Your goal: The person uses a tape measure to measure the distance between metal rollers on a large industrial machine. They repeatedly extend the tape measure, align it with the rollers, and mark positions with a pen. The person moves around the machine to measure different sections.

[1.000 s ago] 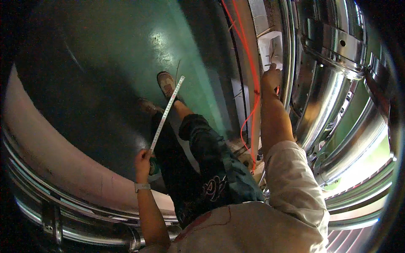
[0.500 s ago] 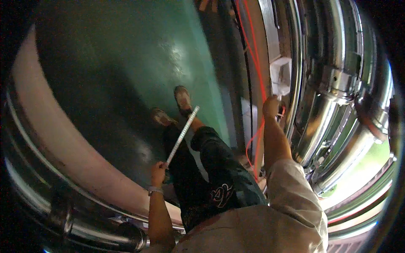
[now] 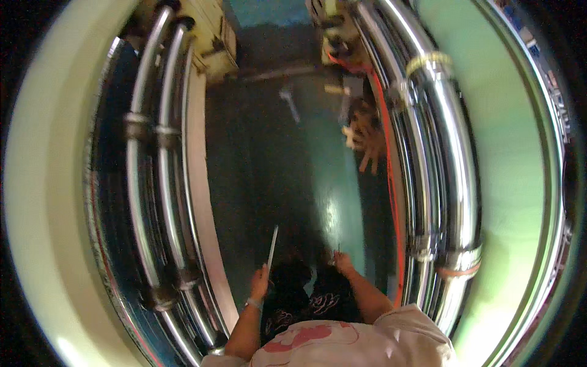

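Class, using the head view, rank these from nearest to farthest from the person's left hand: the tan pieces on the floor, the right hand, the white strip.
1. White strip: held in the left hand, extending ahead of it.
2. Right hand: across to the right.
3. Tan pieces: well ahead, on the right side of the floor.

Around me the dark floor [image 3: 263, 159] lies dim, with one soft glare patch; the polished pipes [image 3: 454, 134] throw bright streaks. My right hand [image 3: 344, 263] looks slightly blurred, and straight edges bow toward the black rim.
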### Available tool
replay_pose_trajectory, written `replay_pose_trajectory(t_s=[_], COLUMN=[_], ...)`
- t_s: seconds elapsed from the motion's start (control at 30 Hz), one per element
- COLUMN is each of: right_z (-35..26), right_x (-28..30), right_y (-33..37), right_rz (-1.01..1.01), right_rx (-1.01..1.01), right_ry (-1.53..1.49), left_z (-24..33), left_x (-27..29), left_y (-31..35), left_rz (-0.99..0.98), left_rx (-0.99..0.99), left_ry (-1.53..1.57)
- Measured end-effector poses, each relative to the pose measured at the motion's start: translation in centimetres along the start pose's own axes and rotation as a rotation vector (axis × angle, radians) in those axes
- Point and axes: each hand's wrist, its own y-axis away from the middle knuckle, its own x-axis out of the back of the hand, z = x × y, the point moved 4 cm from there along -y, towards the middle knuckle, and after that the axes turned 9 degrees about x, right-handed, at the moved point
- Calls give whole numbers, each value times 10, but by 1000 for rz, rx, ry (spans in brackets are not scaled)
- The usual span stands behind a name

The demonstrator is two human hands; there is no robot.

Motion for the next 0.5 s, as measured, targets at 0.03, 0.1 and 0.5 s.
replay_pose_trajectory(t_s=[0.03, 0.1, 0.5], right_z=[-39, -105, -295], right_x=[8, 30, 167], right_y=[-8, -17, -198], right_rz=[-14, -43, 270], right_rx=[55, 81, 455], right_ry=[-27, -80, -38], left_z=[2, 2, 454], left_x=[3, 12, 146], left_y=[-11, -44, -161], left_rz=[-6, -55, -239], left_rx=[28, 1, -383], left_ry=[133, 140, 124])
